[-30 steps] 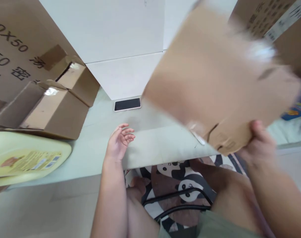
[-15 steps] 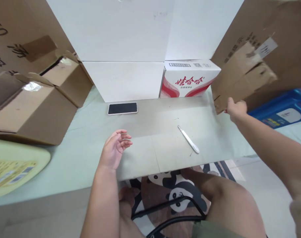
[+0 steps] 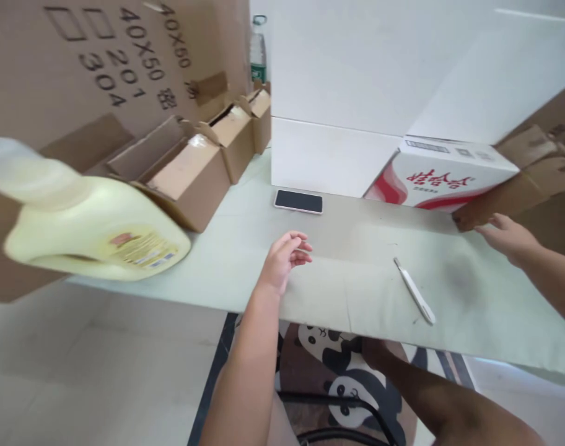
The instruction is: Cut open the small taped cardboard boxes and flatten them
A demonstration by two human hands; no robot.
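Observation:
My left hand hovers over the table's front half, fingers loosely curled and apart, nothing in it. Beyond it lies a phone with a dark screen facing up. My right hand is at the right, fingers stretched out beside the lower edge of a small brown cardboard box; whether a fingertip still touches the cardboard I cannot tell. Between my hands, nearer the right one, a slim white-handled knife rests on the pale green tablecloth.
A white and red carton stands at the back, beside white boxes. Along the left are brown cardboard boxes, a pale yellow jug and a water bottle. A panda-patterned mat lies below the table edge.
The view has swung left, bringing in the whole yellow jug and the bottle. My right hand has loosened from the small cardboard box's corner. My left hand stays loosely open.

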